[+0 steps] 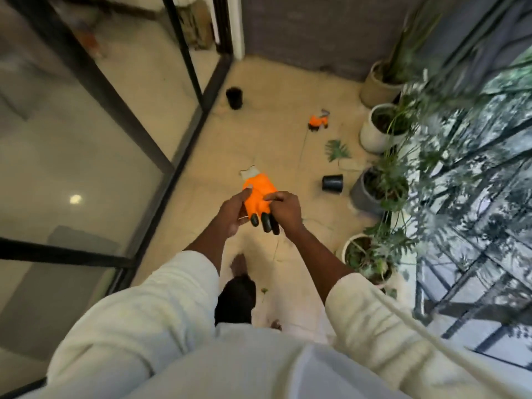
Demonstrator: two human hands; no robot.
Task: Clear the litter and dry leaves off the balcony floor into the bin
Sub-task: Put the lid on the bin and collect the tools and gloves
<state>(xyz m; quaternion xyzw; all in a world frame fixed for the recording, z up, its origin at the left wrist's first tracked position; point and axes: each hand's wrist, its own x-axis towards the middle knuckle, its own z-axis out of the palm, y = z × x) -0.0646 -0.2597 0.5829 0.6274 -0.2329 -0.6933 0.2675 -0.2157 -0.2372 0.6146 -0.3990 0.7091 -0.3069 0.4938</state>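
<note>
On balcony floor, litter w/ 2 black pots, at 12 & 2: light, stiff, take by rim. Green leaf at 1: soft, pinch stem. Left hand & right hand pinch orange glove. Bin not visible.

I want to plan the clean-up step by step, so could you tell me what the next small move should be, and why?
Probably slip one hand into the orange glove. Both the left hand and the right hand hold it in front of the body, neither wears a glove, and its mate, the second orange glove, lies on the floor beyond. A green leaf and a tipped black pot lie on the floor, still to be cleared.
</note>
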